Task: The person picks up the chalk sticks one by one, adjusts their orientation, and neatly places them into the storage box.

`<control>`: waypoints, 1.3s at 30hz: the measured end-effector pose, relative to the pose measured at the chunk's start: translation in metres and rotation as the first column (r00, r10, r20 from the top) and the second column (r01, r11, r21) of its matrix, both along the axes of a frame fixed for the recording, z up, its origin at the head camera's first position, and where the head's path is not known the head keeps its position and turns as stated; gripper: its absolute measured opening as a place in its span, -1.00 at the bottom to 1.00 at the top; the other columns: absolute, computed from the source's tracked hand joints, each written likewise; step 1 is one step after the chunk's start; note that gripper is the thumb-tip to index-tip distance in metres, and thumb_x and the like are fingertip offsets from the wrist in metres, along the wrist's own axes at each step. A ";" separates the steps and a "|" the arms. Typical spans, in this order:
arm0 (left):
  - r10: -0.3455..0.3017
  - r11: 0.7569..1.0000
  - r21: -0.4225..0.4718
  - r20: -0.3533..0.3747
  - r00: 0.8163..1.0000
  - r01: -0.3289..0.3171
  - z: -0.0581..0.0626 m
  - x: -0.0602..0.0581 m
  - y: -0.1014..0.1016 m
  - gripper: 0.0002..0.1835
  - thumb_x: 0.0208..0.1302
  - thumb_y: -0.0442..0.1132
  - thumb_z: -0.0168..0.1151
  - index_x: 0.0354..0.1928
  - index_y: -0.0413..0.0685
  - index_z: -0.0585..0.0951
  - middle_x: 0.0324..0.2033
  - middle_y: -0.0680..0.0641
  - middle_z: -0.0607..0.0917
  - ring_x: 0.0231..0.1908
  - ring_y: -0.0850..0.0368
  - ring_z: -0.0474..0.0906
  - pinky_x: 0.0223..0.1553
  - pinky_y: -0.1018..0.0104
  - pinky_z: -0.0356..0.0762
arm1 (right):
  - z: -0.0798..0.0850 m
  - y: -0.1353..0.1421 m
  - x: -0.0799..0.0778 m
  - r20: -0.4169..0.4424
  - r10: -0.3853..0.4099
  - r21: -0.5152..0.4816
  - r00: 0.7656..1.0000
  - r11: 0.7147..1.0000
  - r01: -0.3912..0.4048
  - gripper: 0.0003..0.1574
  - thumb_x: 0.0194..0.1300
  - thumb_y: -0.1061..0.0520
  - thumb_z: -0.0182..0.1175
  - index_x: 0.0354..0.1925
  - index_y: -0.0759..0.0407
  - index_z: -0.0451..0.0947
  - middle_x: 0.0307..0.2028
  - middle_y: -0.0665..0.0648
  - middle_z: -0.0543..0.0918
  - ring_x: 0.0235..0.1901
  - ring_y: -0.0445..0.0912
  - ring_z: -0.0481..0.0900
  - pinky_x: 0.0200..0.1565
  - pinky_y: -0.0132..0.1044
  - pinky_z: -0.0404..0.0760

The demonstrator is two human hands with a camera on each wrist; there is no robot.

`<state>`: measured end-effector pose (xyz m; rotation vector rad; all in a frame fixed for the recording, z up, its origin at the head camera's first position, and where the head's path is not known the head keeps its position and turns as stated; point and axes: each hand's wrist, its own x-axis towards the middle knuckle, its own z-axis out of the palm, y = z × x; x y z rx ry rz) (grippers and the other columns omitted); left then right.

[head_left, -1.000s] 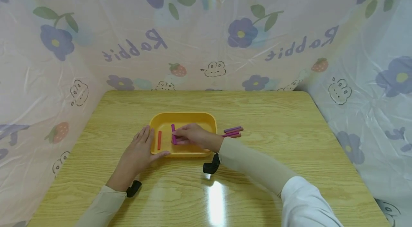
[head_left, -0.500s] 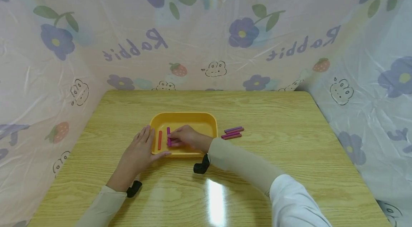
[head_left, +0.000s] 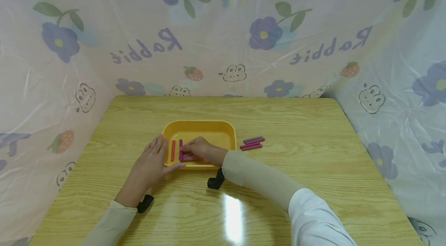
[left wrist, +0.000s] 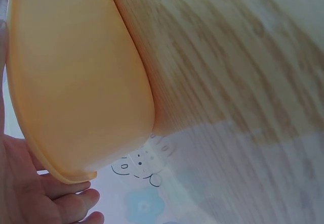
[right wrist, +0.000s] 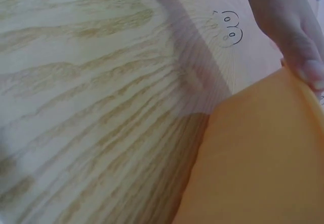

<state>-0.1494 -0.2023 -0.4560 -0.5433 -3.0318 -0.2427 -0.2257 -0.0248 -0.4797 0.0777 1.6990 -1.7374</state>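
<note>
1. Magenta-purple and slender, a round stick (head_left: 180, 143) is pinched between the fingers and thumb of the right hand (head_left: 201, 150); this grip is narrow. The stick is inside the tray, toward its left end, pointing away from the person. Whether it touches the tray's floor cannot be told.
2. Just left of it, an orange-red round stick (head_left: 172, 150) lies in the tray, roughly parallel and apart from it.
3. Around both is a yellow-orange, shallow rectangular tray (head_left: 205, 129) with rounded corners and a smooth surface.
4. The left hand (head_left: 150, 164) rests at the tray's near left corner, its fingers extended along the left side and its thumb along the near rim.
5. Right of the tray, near but apart from it, four slim sticks (head_left: 251, 145), purple and reddish, lie close together.
6. Beneath everything is a pale wood-grain counter (head_left: 181, 215), with a bright patch of reflected light toward the front.
7. Pale fabric (head_left: 216, 44) surrounds the back and sides, printed with purple flowers, strawberries, rabbit outlines and the word "Rabbit" in mirror writing.
</note>
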 end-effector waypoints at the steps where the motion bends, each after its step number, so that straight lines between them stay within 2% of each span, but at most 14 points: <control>1: 0.002 1.000 -0.001 0.005 1.000 -0.002 0.000 0.000 0.000 0.19 0.03 0.56 -0.16 0.35 -0.41 0.12 0.34 -0.40 0.06 0.35 -0.26 -0.05 0.27 -0.16 0.02 | 0.000 0.000 0.000 0.002 -0.003 0.004 1.000 1.000 0.003 -0.77 0.27 0.26 0.17 -0.23 0.47 0.62 -0.42 0.29 0.68 -0.37 0.03 0.69 -0.35 -0.27 0.65; 14: 0.005 1.000 0.001 0.016 1.000 -0.005 0.000 0.000 0.001 0.20 0.02 0.58 -0.19 0.36 -0.40 0.12 0.34 -0.41 0.06 0.34 -0.26 -0.03 0.27 -0.15 0.03 | -0.001 -0.001 -0.001 -0.023 0.006 0.019 1.000 1.000 -0.005 -0.77 0.26 0.24 0.19 -0.29 0.45 0.64 -0.43 0.28 0.69 -0.39 0.03 0.70 -0.35 -0.26 0.65; 20: 0.007 1.000 0.006 0.007 1.000 -0.007 0.000 0.000 0.001 0.17 0.04 0.54 -0.10 0.35 -0.41 0.14 0.34 -0.41 0.07 0.34 -0.26 -0.03 0.27 -0.15 0.02 | -0.002 -0.001 -0.002 -0.041 0.011 0.039 0.999 0.999 -0.010 -0.78 0.26 0.23 0.20 -0.31 0.43 0.65 -0.44 0.28 0.69 -0.41 0.02 0.70 -0.39 -0.28 0.65; 26: 0.007 1.000 0.004 0.004 1.000 -0.007 0.000 -0.001 0.001 0.17 0.03 0.55 -0.12 0.35 -0.40 0.15 0.34 -0.40 0.08 0.34 -0.25 -0.02 0.27 -0.14 0.03 | -0.003 -0.002 -0.002 -0.056 0.008 0.047 0.998 0.999 -0.005 -0.79 0.24 0.23 0.21 -0.33 0.40 0.66 -0.46 0.25 0.69 -0.45 0.00 0.70 -0.41 -0.29 0.65; 39: 0.002 1.000 -0.002 0.026 1.000 -0.002 0.003 -0.001 0.002 0.20 0.03 0.56 -0.16 0.35 -0.42 0.11 0.34 -0.42 0.05 0.35 -0.27 -0.05 0.27 -0.16 0.01 | -0.006 -0.002 -0.003 -0.049 -0.012 0.020 0.999 1.000 0.013 -0.81 0.23 0.26 0.21 -0.33 0.43 0.65 -0.45 0.26 0.69 -0.45 0.00 0.70 -0.40 -0.28 0.65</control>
